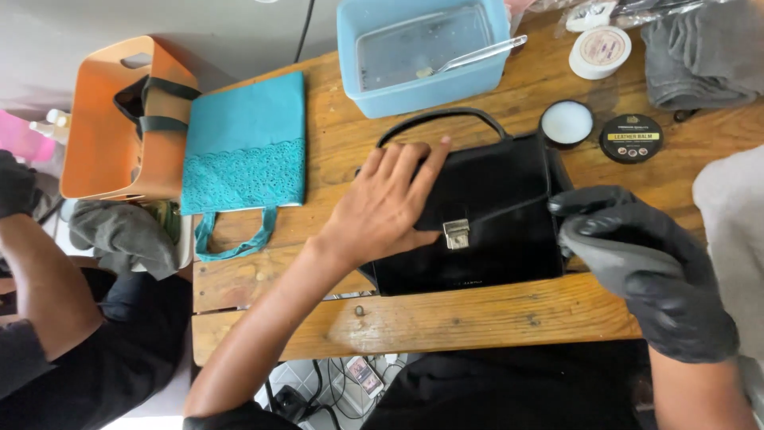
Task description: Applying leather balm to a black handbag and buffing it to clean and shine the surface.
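Black handbag (493,215) lies under the flat, open left hand (390,203); gloved right hand (645,263) grips a grey cloth (617,255).

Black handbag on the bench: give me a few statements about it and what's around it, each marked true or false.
1. The bare left hand lies flat on the black handbag. True.
2. The right hand is bare. False: it wears a black glove and holds a grey cloth at the bag's right edge.
3. The balm tin behind the bag is open. True; its black lid lies beside it.
4. The blue tub is stacked on the teal bag. False: they sit apart on the wooden table.
5. The handbag's metal clasp faces up. True.
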